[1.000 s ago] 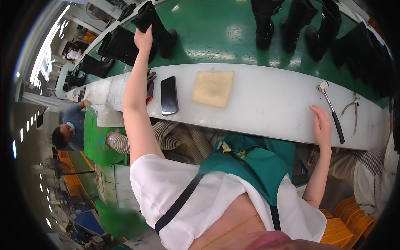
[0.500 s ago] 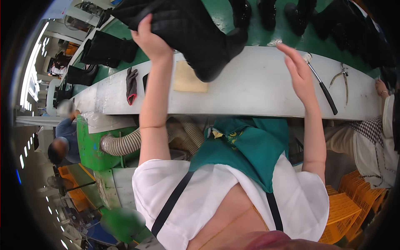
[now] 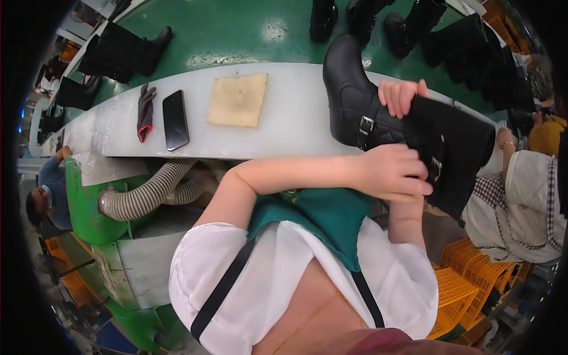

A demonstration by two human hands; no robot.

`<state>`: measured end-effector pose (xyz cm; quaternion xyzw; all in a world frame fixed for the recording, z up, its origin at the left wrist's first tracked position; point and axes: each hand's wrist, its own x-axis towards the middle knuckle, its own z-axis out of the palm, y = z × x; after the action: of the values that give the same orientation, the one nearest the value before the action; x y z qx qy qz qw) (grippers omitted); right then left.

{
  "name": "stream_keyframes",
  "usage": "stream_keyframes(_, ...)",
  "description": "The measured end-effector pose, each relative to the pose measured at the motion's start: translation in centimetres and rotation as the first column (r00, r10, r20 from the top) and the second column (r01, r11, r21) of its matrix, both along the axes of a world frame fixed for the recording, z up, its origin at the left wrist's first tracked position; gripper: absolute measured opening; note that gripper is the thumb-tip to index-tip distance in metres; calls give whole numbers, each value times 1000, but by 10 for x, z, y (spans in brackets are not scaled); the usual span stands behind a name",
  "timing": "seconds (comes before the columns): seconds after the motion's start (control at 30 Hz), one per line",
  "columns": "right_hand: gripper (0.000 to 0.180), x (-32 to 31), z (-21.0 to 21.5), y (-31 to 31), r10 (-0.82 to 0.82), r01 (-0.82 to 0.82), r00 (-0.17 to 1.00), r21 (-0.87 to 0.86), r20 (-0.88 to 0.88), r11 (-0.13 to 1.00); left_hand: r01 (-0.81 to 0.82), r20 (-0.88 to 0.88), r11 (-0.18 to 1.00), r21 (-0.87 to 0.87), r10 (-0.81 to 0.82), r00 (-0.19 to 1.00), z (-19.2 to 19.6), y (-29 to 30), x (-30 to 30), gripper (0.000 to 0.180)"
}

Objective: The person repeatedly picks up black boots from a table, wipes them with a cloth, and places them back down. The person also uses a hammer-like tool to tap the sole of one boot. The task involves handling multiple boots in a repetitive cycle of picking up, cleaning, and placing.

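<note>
Both hands (image 3: 390,171) (image 3: 399,97) at one black boot (image 3: 435,127)

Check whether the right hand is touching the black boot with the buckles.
Touching: the head view shows the right hand wrapped over the far edge of the black boot, fingers bent onto its side.

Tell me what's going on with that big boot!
A person's right hand curls over the far edge of a tall black boot with silver buckles. The left hand is at its near side, too blurred to tell its grip. To the left, a flat beige square sheet, a black rectangular phone and a dark red-cuffed glove lie on the white bench. Other black boots are on the green surface beyond.
</note>
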<state>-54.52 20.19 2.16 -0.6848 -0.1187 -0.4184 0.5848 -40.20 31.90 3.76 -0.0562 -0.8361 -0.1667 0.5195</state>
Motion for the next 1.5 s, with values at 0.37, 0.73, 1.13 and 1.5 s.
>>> stream_keyframes(0.37,51,34,23,82,-387,391,914,-11,122,920,-314,-25,576,755,504,864,-3,-74,117,61)
stream_keyframes(0.73,52,61,39,104,-401,384,915,-204,-48,900,-128,90,479,868,102,991,31,-92,128,68)
stream_keyframes(1.13,57,54,23,82,-274,300,952,-231,139,925,-118,83,434,893,99,992,7,-94,124,70)
stream_keyframes(1.5,49,12,15,7,-66,-14,976,359,209,933,131,-195,-296,946,-197,961,-37,-18,90,68)
